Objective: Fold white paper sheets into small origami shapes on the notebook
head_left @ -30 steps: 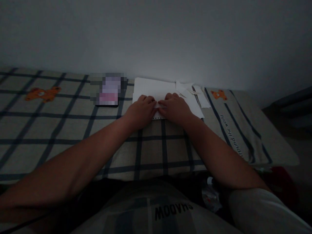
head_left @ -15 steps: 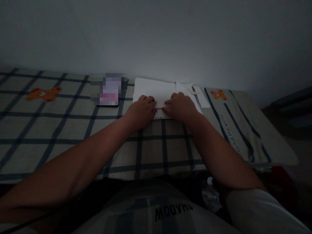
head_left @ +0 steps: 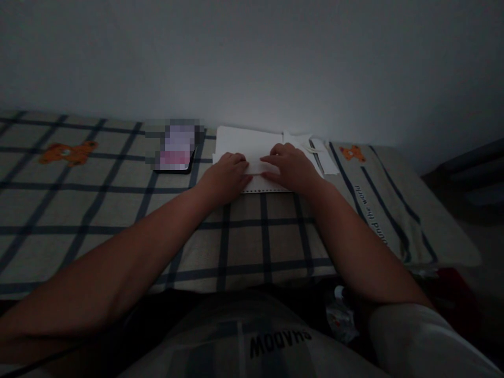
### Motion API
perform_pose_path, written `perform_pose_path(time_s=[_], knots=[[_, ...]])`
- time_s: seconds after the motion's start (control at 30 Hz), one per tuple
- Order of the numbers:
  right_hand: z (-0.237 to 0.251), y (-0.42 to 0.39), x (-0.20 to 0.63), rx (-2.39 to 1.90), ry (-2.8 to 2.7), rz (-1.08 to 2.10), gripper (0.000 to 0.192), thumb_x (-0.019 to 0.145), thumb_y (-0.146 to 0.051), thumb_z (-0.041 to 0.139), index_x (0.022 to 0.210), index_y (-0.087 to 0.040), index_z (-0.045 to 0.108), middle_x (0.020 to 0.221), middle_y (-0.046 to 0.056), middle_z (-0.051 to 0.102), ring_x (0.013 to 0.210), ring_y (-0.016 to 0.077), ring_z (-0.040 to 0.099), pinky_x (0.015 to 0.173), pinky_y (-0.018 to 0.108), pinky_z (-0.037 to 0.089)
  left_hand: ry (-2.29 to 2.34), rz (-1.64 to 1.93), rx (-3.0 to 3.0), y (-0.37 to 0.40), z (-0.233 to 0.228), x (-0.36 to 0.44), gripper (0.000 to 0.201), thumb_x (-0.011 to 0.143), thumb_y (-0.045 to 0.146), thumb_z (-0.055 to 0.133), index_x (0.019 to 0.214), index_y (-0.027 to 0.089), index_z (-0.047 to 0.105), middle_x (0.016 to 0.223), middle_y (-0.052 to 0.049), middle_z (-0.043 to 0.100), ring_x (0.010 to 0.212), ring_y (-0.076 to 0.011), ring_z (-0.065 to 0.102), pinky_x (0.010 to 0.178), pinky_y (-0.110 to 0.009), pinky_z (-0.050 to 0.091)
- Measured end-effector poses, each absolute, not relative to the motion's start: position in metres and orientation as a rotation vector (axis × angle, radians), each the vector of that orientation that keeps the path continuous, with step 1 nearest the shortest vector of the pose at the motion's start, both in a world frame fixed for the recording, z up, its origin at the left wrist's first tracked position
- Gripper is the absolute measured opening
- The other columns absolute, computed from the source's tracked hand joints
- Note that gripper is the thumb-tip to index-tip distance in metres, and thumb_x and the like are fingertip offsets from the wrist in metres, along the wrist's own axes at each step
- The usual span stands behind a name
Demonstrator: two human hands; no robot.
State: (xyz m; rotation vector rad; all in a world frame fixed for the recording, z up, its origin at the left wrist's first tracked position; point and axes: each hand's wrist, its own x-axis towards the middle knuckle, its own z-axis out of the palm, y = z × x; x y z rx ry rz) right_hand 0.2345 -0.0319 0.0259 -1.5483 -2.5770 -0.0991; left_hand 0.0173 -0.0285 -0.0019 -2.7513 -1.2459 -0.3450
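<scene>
A white spiral-type pad (head_left: pixel 244 135), with a row of holes along its near edge, lies on the checked cloth. On it rests a white sheet of paper (head_left: pixel 255 167), its near edge running between my hands. My left hand (head_left: pixel 225 177) is at the left part of the sheet, fingers curled over the paper and thumb near its edge. On the right, my right hand (head_left: pixel 290 167) touches the paper with index finger and thumb stretched out and apart. Torn white paper strips (head_left: pixel 321 152) lie just beyond my right hand.
Left of the pad stands a phone (head_left: pixel 175 147) with a blurred screen. The checked cloth (head_left: pixel 244 241) covers the surface up to the wall (head_left: pixel 252 63). Below the front edge, at right, is a clear plastic bottle (head_left: pixel 342 315).
My right hand has opened its index finger away from its thumb and shifted slightly to the right. My left hand has moved a little to the left, still on the paper.
</scene>
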Motion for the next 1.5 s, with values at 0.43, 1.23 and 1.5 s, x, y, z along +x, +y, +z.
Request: perform_pose_path(time_s=[0.43, 1.23, 1.5], knots=[[0.012, -0.015, 0.24, -1.298, -2.445, 0.126, 0.031, 0.098, -0.025, 0.048, 0.106, -0.015, 0.076, 0.108, 0.012, 0.075, 0.105, 0.0236, 0.063, 0.098, 0.037, 0.045, -1.427, -0.58, -2.74, -0.027, 0.015, 0.013, 0.037, 0.102, 0.03, 0.044, 0.107, 0.016, 0.079, 0.109, -0.011, 0.079, 0.106, -0.0269, 0.07, 0.094, -0.04, 0.053], [-0.004, -0.004, 0.245, -1.116, -1.932, 0.489, 0.026, 0.094, -0.042, 0.065, 0.101, -0.022, 0.079, 0.08, 0.001, 0.073, 0.064, 0.0132, 0.052, 0.063, 0.03, 0.044, -2.148, -1.403, -2.753, -0.022, 0.022, 0.005, 0.023, 0.079, 0.033, 0.073, 0.091, 0.016, 0.082, 0.074, -0.004, 0.073, 0.066, -0.0151, 0.061, 0.059, -0.024, 0.044], [0.0, -0.013, 0.238, -1.065, -1.996, 0.587, 0.024, 0.093, -0.041, 0.066, 0.101, -0.023, 0.079, 0.089, 0.003, 0.075, 0.072, 0.0156, 0.059, 0.07, 0.033, 0.047, -1.803, -1.015, -3.009, -0.021, 0.018, 0.008, 0.032, 0.088, 0.044, 0.065, 0.091, 0.017, 0.082, 0.075, -0.005, 0.075, 0.067, -0.0165, 0.062, 0.061, -0.028, 0.041]])
